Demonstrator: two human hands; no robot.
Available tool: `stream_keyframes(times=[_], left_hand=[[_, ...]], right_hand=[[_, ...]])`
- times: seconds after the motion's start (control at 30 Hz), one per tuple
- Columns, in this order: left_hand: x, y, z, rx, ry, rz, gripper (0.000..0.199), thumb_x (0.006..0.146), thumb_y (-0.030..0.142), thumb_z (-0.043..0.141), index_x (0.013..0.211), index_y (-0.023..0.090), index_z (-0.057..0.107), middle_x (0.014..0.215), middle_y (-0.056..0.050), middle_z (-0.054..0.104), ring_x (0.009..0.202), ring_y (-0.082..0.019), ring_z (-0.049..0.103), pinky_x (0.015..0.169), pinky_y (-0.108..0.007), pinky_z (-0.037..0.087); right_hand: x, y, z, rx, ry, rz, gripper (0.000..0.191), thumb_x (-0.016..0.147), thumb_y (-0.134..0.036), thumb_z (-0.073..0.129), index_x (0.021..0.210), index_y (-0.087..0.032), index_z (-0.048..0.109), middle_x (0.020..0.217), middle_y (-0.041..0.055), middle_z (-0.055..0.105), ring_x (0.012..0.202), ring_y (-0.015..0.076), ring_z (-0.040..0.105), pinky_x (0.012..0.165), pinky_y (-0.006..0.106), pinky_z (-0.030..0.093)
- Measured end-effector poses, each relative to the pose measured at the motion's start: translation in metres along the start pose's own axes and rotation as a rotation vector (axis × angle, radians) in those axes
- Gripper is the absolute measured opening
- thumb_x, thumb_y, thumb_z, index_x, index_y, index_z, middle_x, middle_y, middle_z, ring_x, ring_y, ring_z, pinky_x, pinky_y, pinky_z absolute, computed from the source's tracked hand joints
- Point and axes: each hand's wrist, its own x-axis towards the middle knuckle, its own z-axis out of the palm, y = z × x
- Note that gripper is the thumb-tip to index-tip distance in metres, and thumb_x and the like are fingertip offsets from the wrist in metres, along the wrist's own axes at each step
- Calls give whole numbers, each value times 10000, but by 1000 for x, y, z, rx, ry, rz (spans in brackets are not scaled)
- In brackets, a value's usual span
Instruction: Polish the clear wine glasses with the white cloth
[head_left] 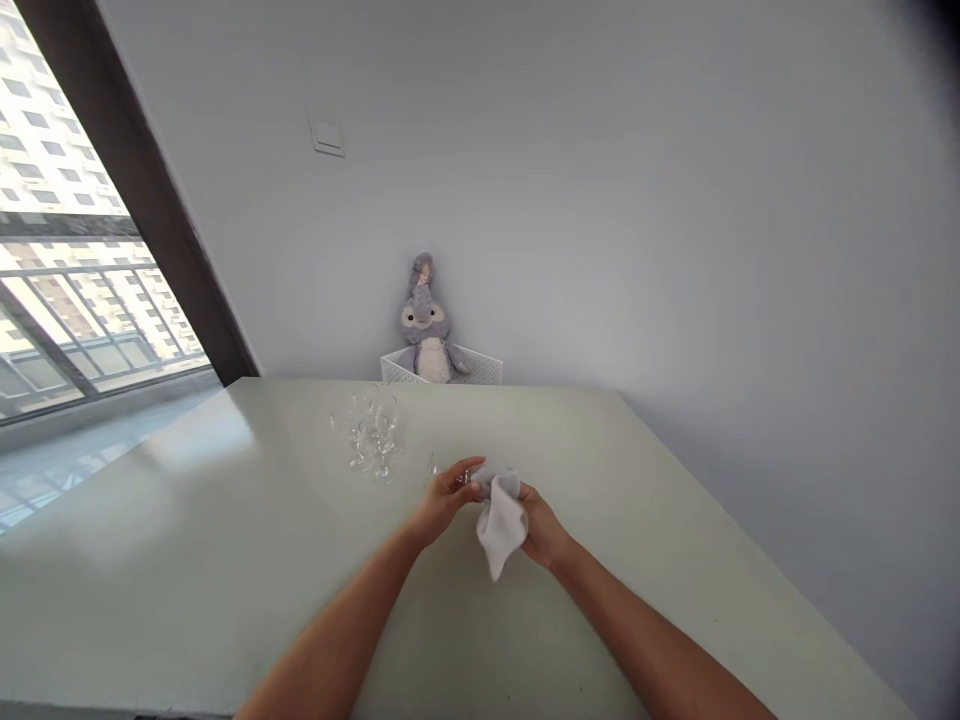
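Observation:
My left hand [450, 494] is closed round a stemmed glass [466, 478], held on its side above the table. The glass's foot points left, past my fingers, and its bowl end points right. A white cloth [501, 525] is in my right hand [538, 520], which presses it against the bowl end. One corner of the cloth hangs down toward the tabletop. Part of the bowl is hidden by the cloth, as are some of my right fingers. Several clear stemmed glasses [381, 440] stand in a cluster to the left, beyond my left hand.
The pale tabletop [225, 580] stretches out on both sides of my arms. At its far edge a grey plush toy [424, 320] sits in a white basket [484, 370] against the wall. A window [90, 300] with a dark frame is at the left.

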Motion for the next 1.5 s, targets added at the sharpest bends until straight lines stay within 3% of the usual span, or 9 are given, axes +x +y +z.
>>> stream_keyframes(times=[0.13, 0.37, 0.57, 0.8, 0.97, 1.07, 1.23, 1.37, 1.5], left_hand=[[0, -3, -1, 88, 106, -137, 575, 799, 564, 365, 1155, 142, 527, 762, -37, 594, 658, -139, 542, 585, -265, 456], [1, -14, 8, 92, 62, 121, 502, 704, 399, 614, 1153, 194, 520, 1039, -71, 577, 919, -174, 530, 815, -292, 426], [0, -12, 7, 184, 207, -41, 523, 817, 542, 336, 992, 117, 587, 736, -50, 588, 630, -145, 534, 553, -266, 449], [-3, -9, 11, 258, 44, 154, 519, 753, 432, 547, 1206, 193, 463, 1060, -82, 555, 868, -163, 531, 754, -280, 442], [0, -8, 6, 336, 98, 92, 453, 820, 485, 396, 1054, 138, 568, 801, -52, 616, 695, -148, 535, 655, -266, 430], [-2, -5, 5, 436, 176, 86, 490, 846, 498, 308, 987, 135, 607, 776, -57, 633, 709, -167, 549, 651, -268, 414], [-7, 9, -4, 995, 443, 264, 342, 816, 391, 462, 1081, 210, 579, 822, -67, 639, 847, -215, 551, 802, -337, 378], [-5, 16, -10, 1304, 276, 519, 372, 767, 264, 566, 1139, 258, 548, 1110, -83, 582, 1170, -282, 375, 1002, -436, 178], [-2, 12, -12, 1362, 140, 524, 257, 803, 240, 517, 1045, 272, 599, 824, -59, 645, 1005, -242, 487, 1003, -446, 159]], right_hand=[[-3, 3, 6, -263, -22, -79, 178, 636, -338, 671, 710, -179, 647, 675, 12, 616, 609, 154, 532, 550, 250, 414], [2, -2, 1, 265, 150, 23, 207, 683, -361, 625, 774, -175, 618, 633, -9, 587, 534, 105, 496, 509, 218, 414], [-11, -6, 9, -173, 24, -76, 185, 639, -321, 677, 742, -173, 636, 653, 7, 604, 621, 156, 541, 534, 243, 432], [-5, -17, 10, 325, 165, 43, 204, 668, -367, 629, 764, -188, 623, 658, 2, 607, 570, 128, 531, 523, 240, 426], [-14, -4, 15, -246, 64, -77, 204, 669, -346, 643, 785, -178, 645, 686, 15, 617, 624, 155, 532, 575, 268, 428], [-12, 3, 11, -411, 104, -152, 178, 659, -341, 653, 732, -179, 647, 682, 12, 623, 653, 167, 540, 609, 280, 435], [3, -4, -5, 51, 223, -10, 282, 676, -379, 640, 838, -149, 623, 713, 29, 640, 611, 167, 575, 537, 300, 483], [9, -9, -17, 239, 172, 131, 270, 646, -339, 682, 826, -147, 626, 674, 22, 635, 555, 138, 563, 510, 270, 470], [7, -11, -21, 253, 50, 156, 242, 647, -327, 682, 804, -153, 623, 666, 5, 622, 554, 116, 546, 525, 236, 430]])
